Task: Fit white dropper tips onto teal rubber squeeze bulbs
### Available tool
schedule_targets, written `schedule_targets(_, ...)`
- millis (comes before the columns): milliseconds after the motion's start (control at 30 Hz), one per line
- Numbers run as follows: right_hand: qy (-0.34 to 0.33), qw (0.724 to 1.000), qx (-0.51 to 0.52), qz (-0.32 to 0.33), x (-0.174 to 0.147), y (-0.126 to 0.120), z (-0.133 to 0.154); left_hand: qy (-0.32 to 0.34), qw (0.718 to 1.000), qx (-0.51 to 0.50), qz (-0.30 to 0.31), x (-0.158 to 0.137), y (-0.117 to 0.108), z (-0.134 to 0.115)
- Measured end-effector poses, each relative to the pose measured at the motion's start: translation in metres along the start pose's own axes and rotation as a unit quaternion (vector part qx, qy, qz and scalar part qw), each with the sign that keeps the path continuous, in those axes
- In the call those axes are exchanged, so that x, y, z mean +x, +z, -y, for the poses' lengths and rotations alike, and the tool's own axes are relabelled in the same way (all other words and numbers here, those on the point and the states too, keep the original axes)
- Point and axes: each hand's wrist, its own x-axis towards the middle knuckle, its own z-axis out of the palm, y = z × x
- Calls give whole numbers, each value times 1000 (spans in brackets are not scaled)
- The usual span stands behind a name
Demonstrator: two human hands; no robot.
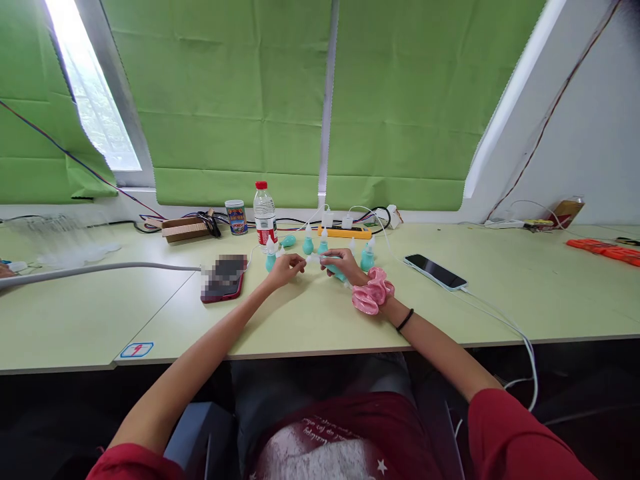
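Observation:
My right hand point(347, 263) is closed round a teal squeeze bulb point(338, 272), partly hidden under the fingers. A translucent whitish tip point(313, 258) shows at its fingertips, pointing left. My left hand point(286, 270) is closed, thumb and finger pinched beside the far end of that tip; whatever is between them is too small to make out. Around both hands stand several teal bulbs with clear pointed nozzles, among them one bulb point(308, 245) behind and one bulb point(367, 259) to the right. Another teal bulb point(289, 241) lies on its side behind my left hand.
On the table point(310, 320) a red-edged phone point(225, 283) lies left and a charging phone point(435, 271) right. Behind are a red-capped bottle point(265, 217), a can point(236, 218), an open cardboard box point(186, 229) and a yellow power strip point(345, 233). Clear plastic point(70, 243) lies far left.

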Motion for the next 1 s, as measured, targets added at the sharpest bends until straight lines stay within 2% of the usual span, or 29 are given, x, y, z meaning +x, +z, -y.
schedule_targets(100,21,1000,1,5,-15,-12,-9,-35,992,-118,28,2,-10,-2)
schedule_targets(167,46,999,5,8,-31,-23,-19,-46,985,-162,24,2,-14,-4)
schedule_targets(200,68,998,11,10,-37,-28,-24,-49,983,-177,17,1,-16,-5)
schedule_targets(333,246,967,64,22,-47,-39,-35,-73,973,-219,0,1,-20,-7)
schedule_targets(433,287,955,64,28,-42,-41,-36,-92,966,-241,-7,0,-21,-7)
schedule_targets(600,187,980,62,26,-49,-45,-42,-92,947,-308,14,-3,-22,-9)
schedule_targets(733,204,976,56,48,-56,-45,-44,-110,926,-361,32,-4,-20,-9)
schedule_targets(800,184,982,22,44,-52,-39,-41,-118,918,-377,36,-5,-19,-8)
schedule_targets(867,91,995,-47,19,-42,-29,-34,-122,916,-379,54,-5,-18,-8)
schedule_targets(933,-52,990,-131,-30,-28,-16,-25,-120,917,-371,82,-5,-18,-8)
schedule_targets(1000,-97,983,-151,-46,-14,-3,-17,-111,920,-361,105,-5,-19,-9)
